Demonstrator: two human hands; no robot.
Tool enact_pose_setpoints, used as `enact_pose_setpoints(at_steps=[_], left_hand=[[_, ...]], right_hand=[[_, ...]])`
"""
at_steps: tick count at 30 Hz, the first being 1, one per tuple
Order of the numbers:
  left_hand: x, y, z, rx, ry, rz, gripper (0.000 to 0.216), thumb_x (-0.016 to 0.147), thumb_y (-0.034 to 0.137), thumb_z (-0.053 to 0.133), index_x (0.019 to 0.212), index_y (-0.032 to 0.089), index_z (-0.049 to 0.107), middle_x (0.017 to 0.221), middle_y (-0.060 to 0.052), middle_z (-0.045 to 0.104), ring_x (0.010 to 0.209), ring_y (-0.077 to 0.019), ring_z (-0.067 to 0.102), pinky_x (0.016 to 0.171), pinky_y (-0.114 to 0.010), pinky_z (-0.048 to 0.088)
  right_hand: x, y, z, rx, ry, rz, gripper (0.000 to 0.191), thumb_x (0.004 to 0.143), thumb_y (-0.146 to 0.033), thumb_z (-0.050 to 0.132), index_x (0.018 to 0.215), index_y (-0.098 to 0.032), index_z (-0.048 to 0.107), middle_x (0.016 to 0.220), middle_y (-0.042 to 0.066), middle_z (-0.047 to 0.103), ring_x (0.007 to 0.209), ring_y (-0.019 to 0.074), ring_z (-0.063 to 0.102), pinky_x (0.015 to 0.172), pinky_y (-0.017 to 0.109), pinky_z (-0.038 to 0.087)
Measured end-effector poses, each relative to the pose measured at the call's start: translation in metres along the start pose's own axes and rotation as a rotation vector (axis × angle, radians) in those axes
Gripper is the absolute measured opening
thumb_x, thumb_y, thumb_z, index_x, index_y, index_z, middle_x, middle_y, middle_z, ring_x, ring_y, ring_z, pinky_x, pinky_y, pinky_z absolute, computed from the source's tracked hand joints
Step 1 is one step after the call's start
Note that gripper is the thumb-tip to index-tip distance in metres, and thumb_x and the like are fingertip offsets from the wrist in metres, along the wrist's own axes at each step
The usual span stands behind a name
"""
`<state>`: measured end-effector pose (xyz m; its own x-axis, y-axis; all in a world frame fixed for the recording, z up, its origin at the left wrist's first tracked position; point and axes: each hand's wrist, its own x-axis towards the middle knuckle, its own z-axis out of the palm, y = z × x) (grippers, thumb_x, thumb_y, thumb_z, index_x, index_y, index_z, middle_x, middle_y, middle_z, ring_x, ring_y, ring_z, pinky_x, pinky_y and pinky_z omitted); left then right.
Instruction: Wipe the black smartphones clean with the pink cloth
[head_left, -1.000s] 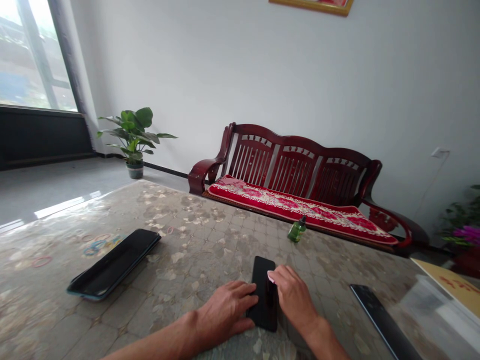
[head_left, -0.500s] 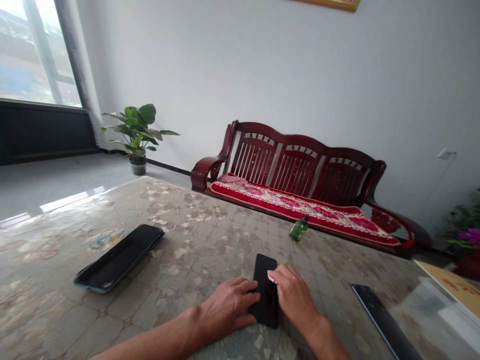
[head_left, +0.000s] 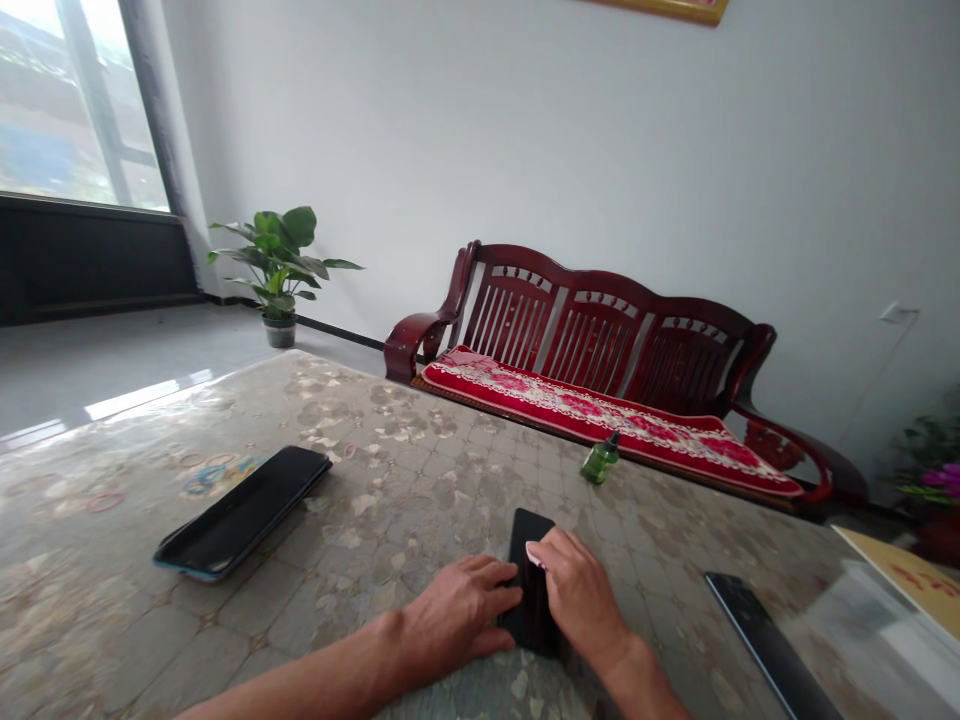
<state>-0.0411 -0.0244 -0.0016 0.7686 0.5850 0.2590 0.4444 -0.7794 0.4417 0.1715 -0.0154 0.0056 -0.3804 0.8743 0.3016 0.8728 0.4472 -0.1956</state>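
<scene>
A black phone (head_left: 529, 530) lies flat on the patterned table (head_left: 390, 470) right in front of me. My left hand (head_left: 457, 615) rests against the phone's left edge, with fingers and thumb closed on its side. My right hand (head_left: 576, 592) lies on the screen, fingers pressed together, with a small pale pink piece (head_left: 534, 553) at the fingertips. What that piece is I cannot make out. The hands hide the lower half of the phone.
A second dark phone in a teal case (head_left: 241, 510) lies to the left, near coloured rubber bands (head_left: 214, 472). Another dark slab (head_left: 765, 640) lies at the right. A small green bottle (head_left: 600, 462) stands farther back. Beyond the table are a red wooden bench (head_left: 600, 370) and a potted plant (head_left: 279, 270).
My right hand has slid slightly down the screen toward me with the pink piece. The left hand stays on the phone's edge. The view has shifted a little.
</scene>
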Motion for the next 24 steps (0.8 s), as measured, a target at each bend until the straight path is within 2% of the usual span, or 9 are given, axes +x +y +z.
enact_pose_setpoints(at_steps=[6,10,13,16,20,24], left_hand=[[-0.001,0.000,0.000,0.022,0.006,0.002,0.028,0.093,0.044,0.058,0.115,0.027,0.061,0.118,-0.006,0.063,0.105,-0.0251,0.061,0.095,-0.035,0.047],[-0.001,-0.002,0.002,0.032,0.014,0.017,0.029,0.092,0.045,0.059,0.113,0.026,0.062,0.117,-0.006,0.063,0.104,-0.0243,0.061,0.094,-0.034,0.047],[0.000,-0.003,0.003,0.054,0.019,0.026,0.027,0.093,0.044,0.058,0.111,0.025,0.062,0.115,-0.006,0.064,0.102,-0.0237,0.061,0.093,-0.033,0.048],[0.000,-0.003,0.003,0.068,0.020,0.037,0.028,0.093,0.045,0.058,0.111,0.024,0.062,0.115,-0.006,0.064,0.101,-0.0236,0.061,0.092,-0.034,0.048],[0.000,-0.003,0.003,0.075,0.017,0.034,0.028,0.093,0.045,0.058,0.111,0.024,0.062,0.114,-0.006,0.064,0.100,-0.0237,0.062,0.092,-0.033,0.048],[0.000,-0.003,0.004,0.066,0.019,0.031,0.027,0.092,0.045,0.059,0.109,0.024,0.062,0.111,-0.006,0.064,0.101,-0.0234,0.061,0.093,-0.033,0.048]], right_hand=[[0.026,0.005,0.005,-0.014,0.023,0.044,0.039,0.088,0.001,0.038,0.094,-0.022,0.069,0.090,0.004,0.063,0.091,0.0182,0.055,0.083,0.027,0.041],[0.013,-0.005,0.002,0.014,-0.004,0.009,0.037,0.088,0.000,0.040,0.088,-0.023,0.068,0.087,0.002,0.061,0.087,0.0175,0.055,0.078,0.026,0.041],[0.003,-0.011,0.001,0.020,-0.022,-0.028,0.034,0.089,-0.003,0.042,0.092,-0.024,0.068,0.087,0.002,0.061,0.087,0.0178,0.054,0.077,0.026,0.041],[0.010,-0.011,0.003,-0.001,-0.002,-0.006,0.032,0.090,-0.003,0.043,0.094,-0.023,0.068,0.091,0.003,0.063,0.090,0.0183,0.055,0.081,0.027,0.041],[0.029,-0.006,0.007,-0.031,0.017,0.071,0.028,0.092,-0.007,0.043,0.088,-0.022,0.067,0.089,0.004,0.064,0.087,0.0173,0.057,0.082,0.027,0.042],[0.020,-0.011,0.007,-0.008,0.008,0.036,0.029,0.091,-0.006,0.044,0.086,-0.023,0.066,0.088,0.003,0.062,0.087,0.0176,0.056,0.079,0.026,0.042]])
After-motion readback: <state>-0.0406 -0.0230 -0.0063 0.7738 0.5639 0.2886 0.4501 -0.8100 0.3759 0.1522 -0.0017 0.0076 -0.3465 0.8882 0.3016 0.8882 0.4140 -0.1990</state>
